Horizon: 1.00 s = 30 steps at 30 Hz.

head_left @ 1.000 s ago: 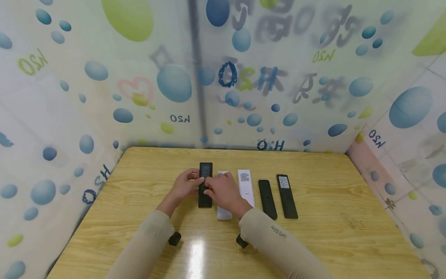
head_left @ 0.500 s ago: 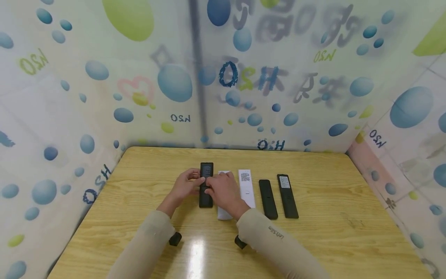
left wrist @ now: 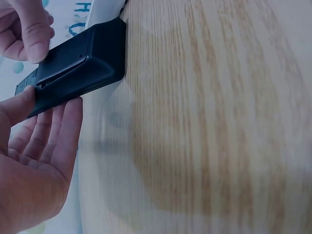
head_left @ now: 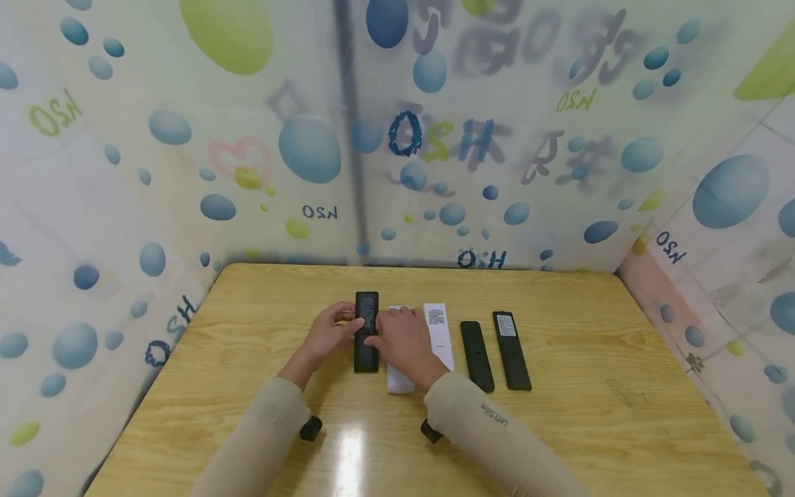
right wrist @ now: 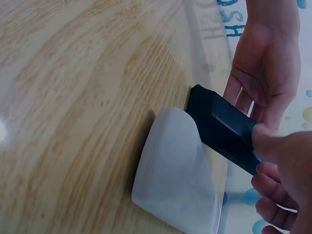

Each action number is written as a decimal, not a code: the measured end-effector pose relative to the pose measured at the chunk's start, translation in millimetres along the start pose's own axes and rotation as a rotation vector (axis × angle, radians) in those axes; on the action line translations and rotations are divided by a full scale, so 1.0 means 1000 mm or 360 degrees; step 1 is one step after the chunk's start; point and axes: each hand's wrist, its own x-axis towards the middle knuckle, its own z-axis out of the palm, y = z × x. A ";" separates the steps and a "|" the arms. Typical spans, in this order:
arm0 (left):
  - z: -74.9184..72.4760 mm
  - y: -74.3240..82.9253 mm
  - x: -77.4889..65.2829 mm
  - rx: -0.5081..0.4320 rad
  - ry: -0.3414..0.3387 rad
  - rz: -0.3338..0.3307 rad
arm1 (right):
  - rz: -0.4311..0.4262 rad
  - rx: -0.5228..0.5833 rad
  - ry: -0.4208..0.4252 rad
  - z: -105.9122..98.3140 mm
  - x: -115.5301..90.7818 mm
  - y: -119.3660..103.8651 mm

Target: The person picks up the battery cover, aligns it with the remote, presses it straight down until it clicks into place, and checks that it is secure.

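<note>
A black remote control point(head_left: 366, 357) lies back side up on the wooden table, its far end carrying printed text. My left hand point(head_left: 326, 333) holds its left side, thumb on top and fingers along the edge. From the other side my right hand point(head_left: 405, 339) grips it, with the thumb on the battery cover point(left wrist: 70, 56) and the other fingers curled at the edge. A thin gap shows along one side of that cover in the left wrist view. Beneath my right hand lies a white remote control point(right wrist: 170, 156), partly hidden.
Right of my hands, a second white remote control point(head_left: 438, 338) and two black ones, a shorter remote point(head_left: 476, 355) and a longer labelled remote point(head_left: 513, 352), lie in a row. A patterned curtain point(head_left: 534, 207) borders the back of the table point(head_left: 621, 428).
My right fingers have shifted slightly right, toward the black remote's right edge, uncovering more of its middle. My left hand keeps its hold.
</note>
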 end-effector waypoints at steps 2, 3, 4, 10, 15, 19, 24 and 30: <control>-0.001 -0.001 0.000 -0.0006 -0.0008 -0.0003 | 0.0002 -0.0009 -0.0007 0.000 0.001 0.001; -0.001 -0.001 0.000 -0.0005 -0.0010 -0.0002 | 0.0000 -0.0012 -0.0004 0.001 0.001 0.002; -0.001 -0.001 0.000 0.0000 -0.0010 -0.0003 | -0.0003 -0.0015 0.0000 0.001 0.001 0.002; -0.001 -0.002 0.001 0.0014 -0.0014 -0.0009 | 0.0014 -0.0027 -0.0014 0.001 0.002 0.002; 0.000 -0.003 0.002 -0.0004 -0.0003 -0.0017 | 0.0044 -0.0059 -0.0083 -0.001 0.003 0.001; 0.000 -0.002 0.001 -0.0008 -0.0010 -0.0007 | 0.0050 -0.0082 -0.0102 -0.003 0.003 0.001; 0.000 -0.001 0.001 -0.0030 -0.0017 -0.0010 | 0.0045 -0.0095 -0.0121 -0.002 0.004 0.001; 0.000 0.000 0.000 -0.0048 -0.0030 0.0005 | 0.0050 -0.0096 -0.0129 -0.001 0.004 0.001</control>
